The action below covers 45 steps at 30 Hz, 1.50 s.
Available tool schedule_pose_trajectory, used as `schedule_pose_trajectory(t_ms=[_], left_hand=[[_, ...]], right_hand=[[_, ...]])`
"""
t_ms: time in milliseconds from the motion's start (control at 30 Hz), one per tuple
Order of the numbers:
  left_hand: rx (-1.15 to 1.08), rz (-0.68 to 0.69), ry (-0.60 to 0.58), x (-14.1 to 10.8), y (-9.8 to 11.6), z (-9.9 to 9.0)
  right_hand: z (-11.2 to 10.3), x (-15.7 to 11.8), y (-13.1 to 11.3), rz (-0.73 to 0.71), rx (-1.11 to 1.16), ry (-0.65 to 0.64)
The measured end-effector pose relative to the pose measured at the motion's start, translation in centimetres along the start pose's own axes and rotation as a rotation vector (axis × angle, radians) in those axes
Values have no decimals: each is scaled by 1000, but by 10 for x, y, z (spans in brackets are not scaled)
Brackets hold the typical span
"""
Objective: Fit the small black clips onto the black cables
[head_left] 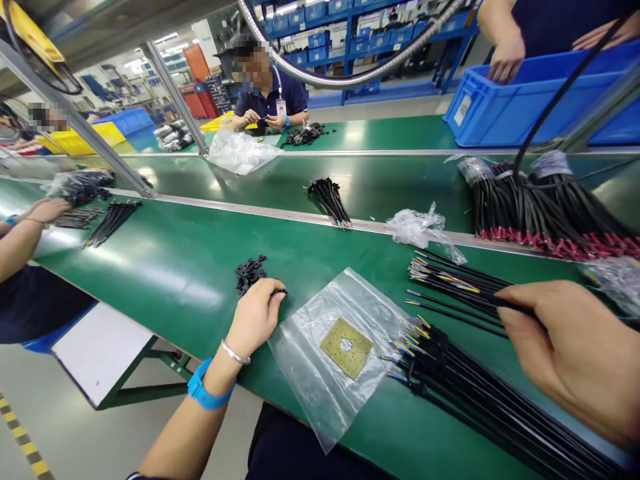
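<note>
My left hand (pixel 255 319) is closed in a pinch, with a bit of a small black part (pixel 283 291) showing at its fingertips. Just beyond it lies a pile of small black parts (pixel 249 272). My right hand (pixel 565 347) grips a black cable (pixel 515 305) above loose black cables (pixel 465 316) with stripped, coloured wire ends. Nearer to me, a bundle of black cables (pixel 490 383) carries black parts near its wire ends. Between my hands, a clear plastic bag (pixel 305 347) lies flat under a yellowish square sponge (pixel 345 365) with a round hole.
Red-ended cable bundles (pixel 525 207) and a crumpled plastic bag (pixel 417 225) lie at the right back. A short cable bunch (pixel 330 200) crosses the metal strip. A co-worker (pixel 270 93) sits opposite; another person's hand (pixel 507 57) reaches into a blue bin (pixel 500 113).
</note>
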<state>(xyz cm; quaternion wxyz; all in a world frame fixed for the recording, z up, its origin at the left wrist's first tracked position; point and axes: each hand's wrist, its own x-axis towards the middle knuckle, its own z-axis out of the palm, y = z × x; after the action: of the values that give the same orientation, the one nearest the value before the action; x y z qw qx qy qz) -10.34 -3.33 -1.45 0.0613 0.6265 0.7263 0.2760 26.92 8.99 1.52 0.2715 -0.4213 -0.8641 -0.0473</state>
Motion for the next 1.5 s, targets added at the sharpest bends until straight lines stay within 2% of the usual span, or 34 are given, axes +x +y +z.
schedule_pose_trajectory(t_ms=[67, 167, 233, 333, 433, 533, 633, 733, 800, 867, 900, 1033, 1100, 1200, 1500], left_hand=[[-297, -96, -50, -7, 11, 1], [-818, -271, -217, -17, 33, 8], [-969, -337, -340, -23, 47, 14], [-1046, -361, -478, -28, 63, 22], [-832, -205, -446, -31, 73, 32], [-399, 108, -293, -32, 80, 41], [-100, 342, -234, -33, 87, 47], [31, 421, -212, -34, 90, 49], [26, 428, -219, -34, 91, 49], [-92, 370, -238, -34, 93, 47], [-210, 293, -246, -34, 94, 46], [-923, -236, -277, -36, 105, 44], [-1233, -425, -291, -37, 112, 44], [-1465, -527, -294, -39, 122, 44], [-1635, -645, -323, -35, 133, 34]], right_hand=[[-9, -4, -24, -56, -10, 92], [-14, -10, -54, -170, 38, 71], [-14, -16, -64, -223, 47, 49], [-13, -24, -66, -228, 6, 42], [-15, -29, -62, -234, -36, 46], [-18, -32, -61, -241, -44, 43], [-21, -33, -62, -239, -16, 10], [-22, -34, -65, -232, 31, 15], [-22, -33, -67, -238, 70, 38], [-21, -34, -69, -247, 116, 50], [-21, -34, -71, -250, 138, 46], [-19, -41, -76, -309, 238, 8], [-16, -44, -80, -350, 266, 16], [-12, -46, -83, -370, 255, 55], [-16, -40, -81, -397, 193, 99]])
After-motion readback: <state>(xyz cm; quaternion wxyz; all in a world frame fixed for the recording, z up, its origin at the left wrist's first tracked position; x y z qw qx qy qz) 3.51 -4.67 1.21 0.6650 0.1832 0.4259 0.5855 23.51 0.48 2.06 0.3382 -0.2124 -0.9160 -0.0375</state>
